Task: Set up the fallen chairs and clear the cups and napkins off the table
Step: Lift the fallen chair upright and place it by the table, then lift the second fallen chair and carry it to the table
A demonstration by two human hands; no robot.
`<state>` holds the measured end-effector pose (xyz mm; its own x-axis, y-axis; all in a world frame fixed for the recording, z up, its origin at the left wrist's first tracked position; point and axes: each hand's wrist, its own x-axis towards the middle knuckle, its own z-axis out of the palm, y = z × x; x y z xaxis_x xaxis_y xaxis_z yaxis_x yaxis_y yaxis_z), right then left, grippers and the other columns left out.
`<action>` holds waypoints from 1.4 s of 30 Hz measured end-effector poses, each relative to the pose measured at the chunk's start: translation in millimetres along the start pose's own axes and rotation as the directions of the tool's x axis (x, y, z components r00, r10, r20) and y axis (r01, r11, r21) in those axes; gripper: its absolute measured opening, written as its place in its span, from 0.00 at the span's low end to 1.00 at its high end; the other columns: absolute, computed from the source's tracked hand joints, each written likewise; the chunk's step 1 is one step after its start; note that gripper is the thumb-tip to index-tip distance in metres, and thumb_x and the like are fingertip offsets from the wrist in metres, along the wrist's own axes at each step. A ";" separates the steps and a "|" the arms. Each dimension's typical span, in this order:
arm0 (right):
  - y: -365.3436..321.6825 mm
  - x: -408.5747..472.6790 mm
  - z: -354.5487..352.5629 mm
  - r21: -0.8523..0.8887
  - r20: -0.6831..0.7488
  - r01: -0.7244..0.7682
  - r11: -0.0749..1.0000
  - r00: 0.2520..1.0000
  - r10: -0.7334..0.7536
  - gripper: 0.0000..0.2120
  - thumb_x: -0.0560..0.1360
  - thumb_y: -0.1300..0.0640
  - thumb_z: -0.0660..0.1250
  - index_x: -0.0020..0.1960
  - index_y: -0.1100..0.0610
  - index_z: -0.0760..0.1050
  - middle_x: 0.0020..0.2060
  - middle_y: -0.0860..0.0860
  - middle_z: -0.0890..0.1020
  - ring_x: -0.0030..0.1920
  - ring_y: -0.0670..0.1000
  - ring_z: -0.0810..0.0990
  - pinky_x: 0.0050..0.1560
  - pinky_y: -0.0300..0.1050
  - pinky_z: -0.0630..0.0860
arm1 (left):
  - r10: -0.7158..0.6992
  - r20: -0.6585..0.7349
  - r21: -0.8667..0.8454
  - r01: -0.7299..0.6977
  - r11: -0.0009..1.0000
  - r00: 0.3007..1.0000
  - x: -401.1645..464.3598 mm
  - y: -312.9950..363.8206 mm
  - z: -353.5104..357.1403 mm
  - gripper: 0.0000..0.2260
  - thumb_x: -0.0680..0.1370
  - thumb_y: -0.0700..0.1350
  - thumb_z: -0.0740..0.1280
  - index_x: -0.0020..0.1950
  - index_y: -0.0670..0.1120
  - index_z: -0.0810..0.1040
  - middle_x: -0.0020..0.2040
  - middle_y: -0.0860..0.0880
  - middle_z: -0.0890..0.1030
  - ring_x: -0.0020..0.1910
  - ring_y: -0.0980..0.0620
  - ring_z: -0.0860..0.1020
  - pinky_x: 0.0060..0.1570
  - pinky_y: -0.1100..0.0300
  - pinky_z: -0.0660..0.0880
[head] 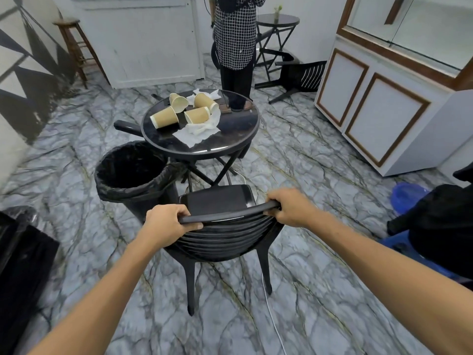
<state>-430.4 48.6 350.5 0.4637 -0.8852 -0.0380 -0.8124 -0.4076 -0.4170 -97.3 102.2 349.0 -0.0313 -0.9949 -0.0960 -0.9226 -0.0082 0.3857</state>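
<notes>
Nearest, we clasp the upright chair [220,226] by its top rail, left hand [166,224] and right hand [289,206] wrapped around either end to steady it. Beyond, the lined bin [128,172] stands beside the counter [230,134], handy for the tipped cups [184,108] and napkins [199,129]. Farthest, another chair [299,75] lies toppled.

One cam only, head-worn, wide-angle, looks fwd and steeply down. Forearms enter from bottom corners; chair [225,226] sits close at lower centre, round table [238,134] mid-frame further off, back wall at top. Frame edges bend. No 2nd view to overlap.
</notes>
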 end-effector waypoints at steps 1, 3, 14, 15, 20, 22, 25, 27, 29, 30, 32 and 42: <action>-1.2 -2.6 2.1 0.000 -0.002 0.002 1.000 1.000 -0.002 0.06 0.73 0.56 0.73 0.42 0.56 0.78 0.33 0.52 0.79 0.36 0.52 0.76 0.32 0.37 0.62 | -0.006 -0.005 0.003 0.006 1.000 1.000 -3.6 -0.8 1.0 0.18 0.66 0.70 0.72 0.35 0.56 0.76 0.32 0.56 0.79 0.37 0.56 0.78 0.44 0.53 0.75; -4.2 -5.8 4.6 0.004 0.001 -0.007 1.000 1.000 0.007 0.05 0.72 0.56 0.73 0.41 0.56 0.78 0.32 0.52 0.79 0.36 0.53 0.76 0.32 0.38 0.62 | -0.021 -0.029 -0.002 0.021 1.000 0.999 -7.7 -3.5 2.8 0.19 0.65 0.71 0.72 0.36 0.56 0.77 0.32 0.56 0.79 0.37 0.56 0.78 0.45 0.53 0.74; -13.8 -14.1 11.9 -0.015 -0.035 0.003 1.000 0.999 -0.003 0.05 0.70 0.57 0.72 0.39 0.55 0.77 0.33 0.48 0.77 0.39 0.52 0.75 0.44 0.47 0.72 | -0.065 0.075 0.090 0.058 0.994 0.995 -17.6 -4.2 -1.6 0.20 0.67 0.72 0.69 0.37 0.55 0.77 0.33 0.55 0.79 0.39 0.58 0.77 0.48 0.53 0.70; -14.7 -15.1 11.8 -0.031 -0.042 0.006 1.000 0.999 -0.007 0.05 0.70 0.56 0.72 0.40 0.54 0.76 0.33 0.47 0.76 0.39 0.52 0.74 0.46 0.48 0.71 | -0.068 0.108 0.092 0.058 0.994 0.992 -18.0 -3.4 -4.1 0.20 0.67 0.72 0.70 0.38 0.56 0.77 0.34 0.55 0.80 0.40 0.59 0.77 0.49 0.54 0.69; -18.6 -24.6 6.8 -0.033 -0.047 0.038 0.999 0.998 -0.040 0.05 0.72 0.53 0.68 0.44 0.51 0.73 0.37 0.44 0.73 0.41 0.50 0.72 0.50 0.47 0.70 | -0.048 0.305 -0.014 0.055 0.998 0.951 -16.9 11.2 -18.3 0.26 0.61 0.74 0.71 0.52 0.61 0.79 0.50 0.60 0.80 0.52 0.57 0.77 0.60 0.51 0.71; -19.1 -31.7 -2.9 0.016 -0.031 0.046 0.999 0.998 -0.046 0.07 0.72 0.53 0.68 0.49 0.52 0.75 0.41 0.45 0.76 0.44 0.49 0.73 0.51 0.47 0.72 | 0.021 0.361 -0.070 0.005 0.998 0.932 -17.7 30.8 -24.5 0.28 0.63 0.73 0.71 0.57 0.60 0.78 0.55 0.60 0.79 0.57 0.57 0.76 0.60 0.56 0.72; -15.4 -42.3 -27.9 0.040 0.014 0.011 0.999 1.000 -0.011 0.16 0.75 0.51 0.67 0.61 0.55 0.75 0.54 0.50 0.80 0.54 0.51 0.76 0.57 0.49 0.74 | 0.101 0.336 -0.130 -0.060 0.990 0.937 -14.1 68.3 -32.2 0.22 0.70 0.69 0.69 0.58 0.58 0.78 0.54 0.60 0.80 0.56 0.60 0.77 0.56 0.61 0.73; -8.5 -48.9 -46.8 0.016 0.040 -0.041 0.999 0.998 0.040 0.20 0.77 0.49 0.66 0.67 0.56 0.73 0.61 0.52 0.79 0.61 0.53 0.75 0.62 0.50 0.73 | 0.120 0.288 -0.125 -0.087 0.988 0.950 -6.9 91.8 -35.3 0.23 0.72 0.68 0.68 0.61 0.56 0.78 0.55 0.58 0.80 0.54 0.59 0.77 0.58 0.58 0.74; -0.1 -52.1 -66.5 -0.032 0.049 -0.090 0.995 0.995 0.092 0.23 0.79 0.47 0.64 0.70 0.56 0.71 0.66 0.53 0.76 0.66 0.54 0.73 0.65 0.51 0.71 | 0.131 0.259 -0.129 -0.100 0.987 0.957 4.4 111.7 -35.5 0.28 0.73 0.68 0.66 0.65 0.53 0.76 0.61 0.56 0.79 0.57 0.57 0.76 0.61 0.57 0.74; 3.9 -52.5 -76.2 -0.064 0.046 -0.110 0.992 0.993 0.113 0.24 0.79 0.45 0.62 0.71 0.56 0.70 0.67 0.54 0.75 0.67 0.54 0.72 0.66 0.51 0.70 | 0.130 0.252 -0.127 -0.101 0.987 0.959 10.7 121.1 -35.3 0.30 0.73 0.69 0.66 0.68 0.52 0.74 0.64 0.54 0.78 0.60 0.54 0.76 0.63 0.56 0.73; 12.0 -50.8 -94.2 -0.115 0.032 -0.139 0.984 0.989 0.143 0.26 0.80 0.43 0.61 0.72 0.56 0.68 0.69 0.54 0.74 0.68 0.55 0.71 0.68 0.52 0.69 | 0.142 0.230 -0.120 -0.117 0.986 0.963 24.2 139.5 -35.9 0.33 0.73 0.69 0.65 0.71 0.50 0.72 0.69 0.52 0.76 0.66 0.51 0.74 0.66 0.53 0.72; 80.7 5.1 -176.1 -0.219 -0.003 -0.191 0.957 0.981 0.195 0.31 0.78 0.36 0.59 0.74 0.53 0.66 0.70 0.52 0.72 0.69 0.54 0.71 0.66 0.52 0.70 | 0.235 0.200 -0.036 -0.233 0.972 0.951 134.0 211.2 -55.7 0.38 0.72 0.73 0.61 0.75 0.51 0.67 0.73 0.51 0.71 0.70 0.49 0.70 0.68 0.48 0.70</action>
<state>-555.8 -28.3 476.6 0.2950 -0.9485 -0.1159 -0.9434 -0.2699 -0.1925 -274.9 -38.5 468.7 -0.3234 -0.9282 -0.1839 -0.8755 0.2198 0.4304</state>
